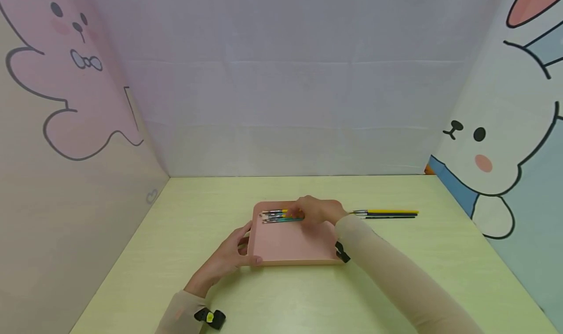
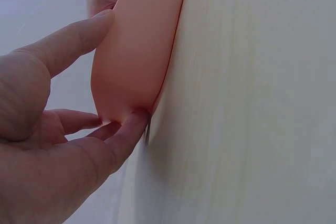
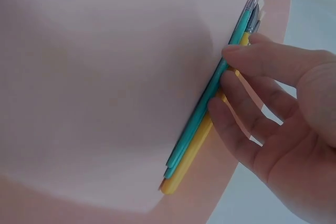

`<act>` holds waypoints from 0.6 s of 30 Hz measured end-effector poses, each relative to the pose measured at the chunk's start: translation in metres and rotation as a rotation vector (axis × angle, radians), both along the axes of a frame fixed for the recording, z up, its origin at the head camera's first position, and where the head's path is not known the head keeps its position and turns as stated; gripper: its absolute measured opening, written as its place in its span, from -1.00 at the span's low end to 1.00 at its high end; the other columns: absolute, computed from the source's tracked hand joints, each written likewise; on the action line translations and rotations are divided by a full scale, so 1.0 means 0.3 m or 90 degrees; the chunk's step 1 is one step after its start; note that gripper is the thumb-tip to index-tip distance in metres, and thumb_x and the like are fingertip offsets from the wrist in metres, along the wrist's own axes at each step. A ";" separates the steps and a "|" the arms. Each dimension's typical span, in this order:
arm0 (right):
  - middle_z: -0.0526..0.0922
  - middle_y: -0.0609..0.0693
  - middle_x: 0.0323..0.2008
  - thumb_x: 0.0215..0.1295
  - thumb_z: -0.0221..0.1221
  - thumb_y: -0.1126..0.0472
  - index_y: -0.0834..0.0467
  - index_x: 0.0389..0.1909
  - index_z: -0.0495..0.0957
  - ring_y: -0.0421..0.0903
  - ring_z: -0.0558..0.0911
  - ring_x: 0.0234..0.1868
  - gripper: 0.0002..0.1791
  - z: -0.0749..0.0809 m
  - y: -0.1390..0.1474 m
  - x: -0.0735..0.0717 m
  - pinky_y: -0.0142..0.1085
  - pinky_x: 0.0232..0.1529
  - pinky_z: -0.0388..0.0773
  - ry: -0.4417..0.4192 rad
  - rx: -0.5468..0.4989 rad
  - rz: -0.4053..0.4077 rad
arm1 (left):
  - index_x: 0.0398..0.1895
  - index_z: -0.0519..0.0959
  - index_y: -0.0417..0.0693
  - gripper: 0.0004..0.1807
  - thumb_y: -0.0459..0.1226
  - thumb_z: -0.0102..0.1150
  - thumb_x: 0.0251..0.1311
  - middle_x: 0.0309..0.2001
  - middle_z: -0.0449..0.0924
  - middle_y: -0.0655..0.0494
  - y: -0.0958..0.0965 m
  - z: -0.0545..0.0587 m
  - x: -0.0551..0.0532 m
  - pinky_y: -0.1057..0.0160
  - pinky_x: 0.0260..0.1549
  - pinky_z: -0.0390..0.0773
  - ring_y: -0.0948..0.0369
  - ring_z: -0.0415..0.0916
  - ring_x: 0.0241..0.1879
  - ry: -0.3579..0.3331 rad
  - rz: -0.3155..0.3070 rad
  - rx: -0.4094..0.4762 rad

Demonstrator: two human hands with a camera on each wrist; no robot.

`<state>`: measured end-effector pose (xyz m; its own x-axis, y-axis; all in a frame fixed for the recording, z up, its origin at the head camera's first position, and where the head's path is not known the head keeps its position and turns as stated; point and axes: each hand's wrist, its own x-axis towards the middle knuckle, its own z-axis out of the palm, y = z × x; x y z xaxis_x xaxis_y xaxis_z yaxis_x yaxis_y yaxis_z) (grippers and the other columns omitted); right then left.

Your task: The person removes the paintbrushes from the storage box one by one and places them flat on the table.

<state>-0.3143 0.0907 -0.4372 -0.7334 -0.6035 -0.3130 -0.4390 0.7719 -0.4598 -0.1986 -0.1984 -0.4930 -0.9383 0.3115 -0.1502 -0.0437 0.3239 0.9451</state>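
Observation:
A shallow pink tray (image 1: 286, 248) lies on the table. My left hand (image 1: 226, 256) grips its near left corner; the left wrist view has the thumb on the tray's rim (image 2: 139, 40) and fingertips at the lower edge. Over the back of the tray, my right hand (image 1: 314, 210) pinches a small bundle of paintbrushes (image 1: 277, 220), bristles pointing left. In the right wrist view, thumb and fingertips meet around the teal handles (image 3: 202, 108), with a yellow handle (image 3: 186, 163) alongside. The bundle lies close along the tray's back wall.
Several more paintbrushes (image 1: 391, 214), yellow and dark-handled, lie to the right of the tray, partly behind the right forearm. Pale cloth walls (image 1: 281, 94) stand behind and at both sides of the light wooden table (image 1: 211, 197).

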 end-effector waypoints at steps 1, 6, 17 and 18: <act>0.69 -0.12 0.12 0.32 0.25 0.49 -0.10 0.26 0.71 -0.11 0.60 0.12 -0.42 -0.001 0.000 0.001 -0.07 0.23 0.55 0.001 0.005 -0.005 | 0.75 0.05 0.12 0.19 -0.33 0.61 0.14 0.63 0.10 -0.16 0.000 0.000 0.000 -0.05 0.38 0.51 -0.19 0.33 0.50 -0.001 0.002 0.000; 0.63 -0.21 0.14 0.28 0.25 0.49 -0.22 0.18 0.74 -0.14 0.54 0.16 -0.39 -0.012 -0.006 0.008 -0.05 0.25 0.53 0.011 0.027 -0.030 | 0.75 0.06 0.14 0.20 -0.31 0.63 0.11 0.64 0.09 -0.15 -0.002 -0.003 -0.003 -0.04 0.38 0.51 -0.16 0.36 0.49 -0.012 0.011 0.001; 0.68 -0.09 -0.01 0.23 0.17 0.65 -0.06 0.12 0.77 -0.08 0.57 0.07 -0.36 -0.024 -0.013 0.015 -0.16 0.18 0.58 0.031 -0.011 0.015 | 0.74 0.08 0.16 0.20 -0.30 0.64 0.10 0.64 0.09 -0.13 -0.002 -0.008 -0.005 -0.04 0.39 0.50 -0.16 0.34 0.50 -0.006 0.015 -0.003; 0.69 -0.08 -0.01 0.23 0.15 0.67 -0.03 0.12 0.76 -0.08 0.58 0.06 -0.36 -0.025 -0.013 0.014 -0.17 0.17 0.59 0.033 -0.017 0.023 | 0.74 0.08 0.16 0.20 -0.30 0.64 0.10 0.64 0.10 -0.13 -0.002 -0.007 -0.005 -0.04 0.39 0.50 -0.16 0.34 0.50 -0.006 0.015 -0.003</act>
<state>-0.3100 0.0869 -0.4448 -0.7255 -0.6378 -0.2586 -0.4904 0.7427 -0.4560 -0.2001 -0.1990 -0.4951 -0.9439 0.2883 -0.1612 -0.0610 0.3276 0.9428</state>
